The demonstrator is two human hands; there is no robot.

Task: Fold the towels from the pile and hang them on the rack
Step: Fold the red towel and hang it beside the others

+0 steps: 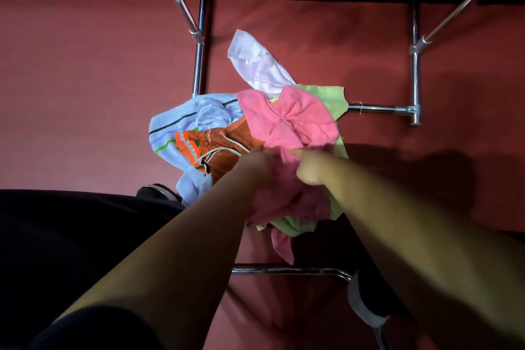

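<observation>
A pile of towels lies on the red floor inside the chrome rack's base. On top is a pink towel (289, 122), with a light green towel (331, 98) under it, an orange patterned towel (216, 148) and a pale blue striped towel (181, 119) to the left, and a white cloth (255, 62) behind. My left hand (252, 165) and my right hand (308, 167) both reach down and grip the near edge of the pink towel, close together. The fingers are blurred and partly buried in the cloth.
The chrome rack (415, 79) has upright tubes at left and right, slanted bars rising toward me and a low bar (287, 270) near my feet. A dark shoe (159, 192) shows at the left, another shoe (366, 307) at the right. A blue-lit wall edge runs along the top.
</observation>
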